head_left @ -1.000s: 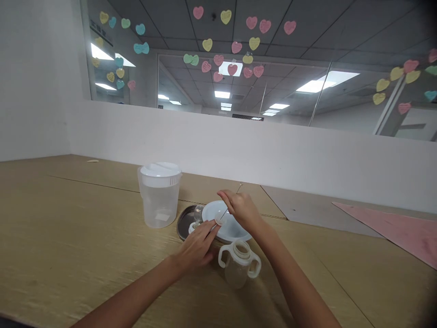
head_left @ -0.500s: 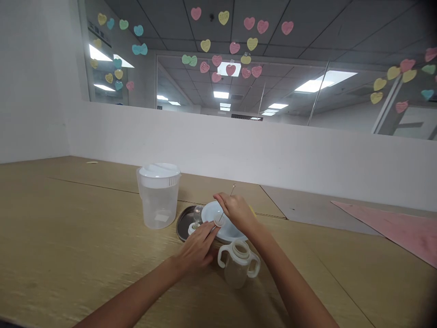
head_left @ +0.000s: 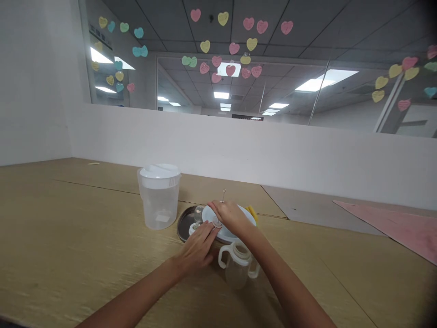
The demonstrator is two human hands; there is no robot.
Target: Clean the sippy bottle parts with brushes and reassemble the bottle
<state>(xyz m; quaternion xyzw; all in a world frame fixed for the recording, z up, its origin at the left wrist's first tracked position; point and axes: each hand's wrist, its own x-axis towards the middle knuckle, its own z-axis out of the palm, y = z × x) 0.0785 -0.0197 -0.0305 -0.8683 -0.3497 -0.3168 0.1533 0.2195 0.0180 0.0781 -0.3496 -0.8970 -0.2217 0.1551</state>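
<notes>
My left hand (head_left: 198, 243) is closed on a small whitish round part (head_left: 216, 222), held over the edge of a white basin (head_left: 247, 214). My right hand (head_left: 232, 216) grips a thin wire brush (head_left: 223, 196). Its looped end sticks up above the fingers, and its lower end reaches down to the round part; the tip is hidden. Just below my hands stands a clear, uncapped baby bottle (head_left: 236, 271) with two white handles, partly covered by my right forearm. A clear bottle nipple with a white collar (head_left: 193, 228) lies left of the basin, on a dark metal tray (head_left: 183, 223).
A translucent lidded pitcher (head_left: 160, 200) stands left of the tray. Something yellow (head_left: 252, 212) shows behind the basin's right side. A pink sheet (head_left: 399, 228) lies far right on the wooden table (head_left: 85, 237). A white wall (head_left: 218, 146) with a window rises behind.
My right hand has moved left and slightly down, and the wire brush now stands more upright with its loop lower. My left hand stays nearly in place.
</notes>
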